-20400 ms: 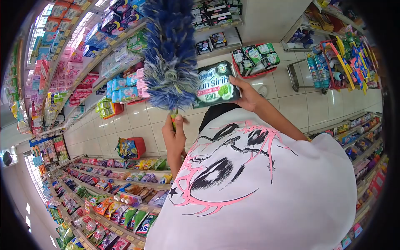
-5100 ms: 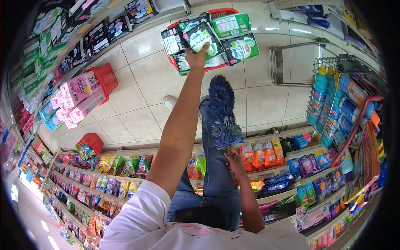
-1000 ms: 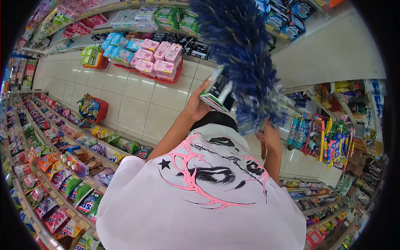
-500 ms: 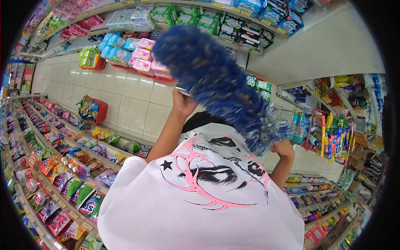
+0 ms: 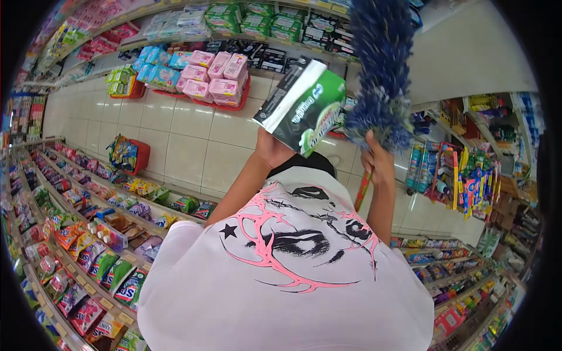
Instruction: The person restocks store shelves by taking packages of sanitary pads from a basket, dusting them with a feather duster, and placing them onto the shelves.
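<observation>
My left hand is closed on the lower left corner of a green, black and white plastic packet, holding it tilted above the floor. My right hand grips the handle of a fluffy blue duster, just below its bristles. The duster stands almost upright, its head up toward the shelf and its red and green handle pointing down beside my shirt. A small gap separates the packet from the duster. What the packet contains cannot be made out.
Pink packs fill a red basket ahead, and another red basket stands on the tiled floor. Shelves of sachets line the left. Green packs sit on the far shelf. A rack of bottles stands at right.
The duster has swung right, from slanting across the packet to nearly upright. The packet, mostly hidden behind it before, now shows fully in my left hand. My right hand has risen a little.
</observation>
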